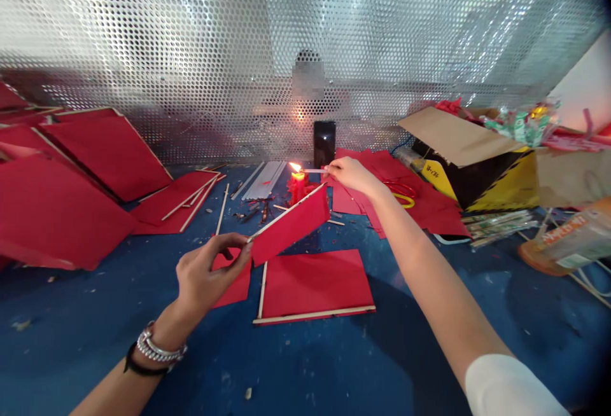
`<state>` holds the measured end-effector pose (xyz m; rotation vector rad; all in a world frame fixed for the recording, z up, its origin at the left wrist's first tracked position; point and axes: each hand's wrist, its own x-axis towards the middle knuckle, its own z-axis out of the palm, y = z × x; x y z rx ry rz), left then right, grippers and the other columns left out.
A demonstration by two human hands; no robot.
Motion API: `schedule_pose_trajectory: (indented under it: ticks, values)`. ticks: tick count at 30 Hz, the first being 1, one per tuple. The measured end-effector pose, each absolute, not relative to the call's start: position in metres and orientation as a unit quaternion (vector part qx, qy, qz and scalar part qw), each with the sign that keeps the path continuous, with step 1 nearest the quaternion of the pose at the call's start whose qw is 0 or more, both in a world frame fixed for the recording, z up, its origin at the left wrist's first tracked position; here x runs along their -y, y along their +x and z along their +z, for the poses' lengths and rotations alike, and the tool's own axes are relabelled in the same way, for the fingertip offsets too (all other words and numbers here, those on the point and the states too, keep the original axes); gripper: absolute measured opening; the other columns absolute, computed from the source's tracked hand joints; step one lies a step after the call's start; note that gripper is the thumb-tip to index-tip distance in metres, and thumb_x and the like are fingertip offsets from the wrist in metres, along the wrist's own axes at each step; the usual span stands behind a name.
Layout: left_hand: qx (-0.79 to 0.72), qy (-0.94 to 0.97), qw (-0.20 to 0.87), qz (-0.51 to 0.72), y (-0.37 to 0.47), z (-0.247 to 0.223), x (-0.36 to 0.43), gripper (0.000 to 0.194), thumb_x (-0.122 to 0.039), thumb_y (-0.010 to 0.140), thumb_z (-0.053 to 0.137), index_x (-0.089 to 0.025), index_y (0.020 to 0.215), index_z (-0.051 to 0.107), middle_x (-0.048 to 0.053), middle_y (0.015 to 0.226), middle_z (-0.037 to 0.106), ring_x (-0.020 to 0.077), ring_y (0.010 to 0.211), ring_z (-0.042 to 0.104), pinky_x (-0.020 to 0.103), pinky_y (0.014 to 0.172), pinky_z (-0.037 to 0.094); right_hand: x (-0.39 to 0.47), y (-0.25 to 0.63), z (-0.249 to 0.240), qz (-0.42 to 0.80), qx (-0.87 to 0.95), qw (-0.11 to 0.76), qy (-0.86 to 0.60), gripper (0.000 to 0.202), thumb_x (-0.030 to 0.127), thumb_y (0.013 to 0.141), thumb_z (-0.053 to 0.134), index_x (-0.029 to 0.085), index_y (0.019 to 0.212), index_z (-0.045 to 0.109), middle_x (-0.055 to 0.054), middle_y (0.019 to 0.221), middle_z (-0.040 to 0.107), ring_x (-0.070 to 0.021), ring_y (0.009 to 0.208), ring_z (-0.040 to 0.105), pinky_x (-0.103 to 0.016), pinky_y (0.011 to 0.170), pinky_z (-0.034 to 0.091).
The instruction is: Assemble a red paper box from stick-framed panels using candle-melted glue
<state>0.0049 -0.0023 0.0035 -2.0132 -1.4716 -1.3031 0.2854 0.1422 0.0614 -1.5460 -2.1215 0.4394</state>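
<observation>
My left hand [203,273] pinches the near corner of a red card panel [290,226], which is tilted up and has a pale wooden strip along its top edge. In my right hand [351,174] is a thin pale stick [312,171], gripped by its end, its other end at the flame of a red candle [297,186]. What the stick is made of I cannot tell. Below the held panel, a second red card panel [315,279] lies flat on the blue table, wooden strips along its left and near edges. Part of another red piece [233,285] shows behind my left hand.
Large red panels [105,152] lean at the left. A phone [324,139] stands against the perforated metal sheet [214,53]. Pale sticks [266,180] lie beside the candle. Scissors [403,196] rest on red sheets at right, near a yellow-black box [501,180] and a plastic jar [573,241].
</observation>
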Motion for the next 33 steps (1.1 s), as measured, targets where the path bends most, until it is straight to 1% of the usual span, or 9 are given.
schedule_pose_trajectory:
  ticks: [3,5,8,10,12,15,19,24,33]
  values:
    - [0.519,-0.704,0.163,-0.456,0.004,0.003,0.002,0.008,-0.030,0.073,0.065,-0.024,0.077,0.063,-0.007,0.055,0.063,0.0086,0.047,0.060,0.017,0.049,0.044,-0.141,0.286,0.064,0.166,0.780,0.248,-0.550,0.029,0.031,0.087,0.044,0.016,0.084,0.069,-0.005,0.073,0.064,-0.0125,0.066,0.053,-0.022,0.060,0.034]
    - [0.511,-0.708,0.169,-0.457,0.004,0.003,0.001,0.008,-0.030,0.073,0.065,-0.024,0.077,0.063,-0.007,0.054,0.063,0.0086,0.047,0.059,0.017,0.049,0.044,-0.136,0.288,0.071,0.182,0.793,0.251,-0.525,0.029,0.033,0.087,0.045,0.016,0.083,0.069,-0.002,0.068,0.061,-0.0105,0.061,0.049,-0.022,0.057,0.032]
    - [0.491,-0.719,0.182,-0.457,0.004,0.003,0.001,0.006,-0.028,0.073,0.065,-0.024,0.077,0.062,-0.007,0.054,0.063,0.0084,0.047,0.060,0.017,0.048,0.043,-0.122,0.297,0.089,0.231,0.803,0.256,-0.487,0.030,0.038,0.087,0.045,0.019,0.090,0.069,0.001,0.060,0.054,-0.0081,0.050,0.040,-0.023,0.051,0.029]
    - [0.481,-0.725,0.186,-0.456,0.004,0.003,0.001,0.006,-0.026,0.073,0.066,-0.024,0.077,0.062,-0.007,0.056,0.064,0.0083,0.047,0.060,0.017,0.048,0.043,-0.112,0.306,0.102,0.251,0.793,0.266,-0.486,0.030,0.037,0.086,0.046,0.020,0.095,0.068,0.001,0.061,0.055,-0.0077,0.048,0.038,-0.024,0.049,0.028]
    - [0.476,-0.728,0.189,-0.457,0.005,0.003,0.001,0.007,-0.026,0.073,0.065,-0.024,0.078,0.062,-0.007,0.056,0.065,0.0082,0.046,0.059,0.017,0.048,0.043,-0.104,0.317,0.113,0.239,0.783,0.264,-0.511,0.027,0.036,0.083,0.051,0.020,0.095,0.070,0.000,0.064,0.058,-0.0086,0.051,0.042,-0.024,0.051,0.030]
    - [0.475,-0.726,0.195,-0.457,0.005,0.004,0.001,0.006,-0.026,0.073,0.065,-0.023,0.077,0.061,-0.007,0.055,0.064,0.0079,0.045,0.059,0.017,0.047,0.043,-0.101,0.332,0.118,0.201,0.775,0.250,-0.544,0.022,0.034,0.077,0.059,0.020,0.088,0.072,-0.002,0.071,0.065,-0.0121,0.061,0.051,-0.026,0.057,0.035]
    - [0.472,-0.729,0.195,-0.455,0.005,0.005,0.001,0.006,-0.026,0.073,0.065,-0.023,0.077,0.061,-0.007,0.057,0.065,0.0071,0.045,0.059,0.016,0.046,0.042,-0.106,0.338,0.113,0.183,0.785,0.243,-0.539,0.018,0.029,0.076,0.059,0.021,0.085,0.073,-0.003,0.085,0.070,-0.0161,0.076,0.059,-0.027,0.069,0.041]
    - [0.460,-0.729,0.211,-0.461,0.005,0.004,0.001,0.008,-0.026,0.073,0.066,-0.022,0.077,0.061,-0.008,0.054,0.063,0.0070,0.044,0.058,0.016,0.046,0.042,-0.114,0.332,0.104,0.167,0.806,0.238,-0.515,0.018,0.029,0.076,0.058,0.022,0.085,0.072,-0.002,0.088,0.071,-0.0182,0.082,0.062,-0.029,0.075,0.043]
    - [0.447,-0.734,0.217,-0.464,0.007,0.006,0.000,0.009,-0.024,0.073,0.067,-0.021,0.078,0.060,-0.008,0.053,0.062,0.0061,0.042,0.057,0.015,0.045,0.041,-0.119,0.330,0.099,0.156,0.799,0.253,-0.522,0.019,0.029,0.075,0.057,0.022,0.084,0.072,-0.003,0.088,0.071,-0.0191,0.082,0.063,-0.030,0.077,0.044]
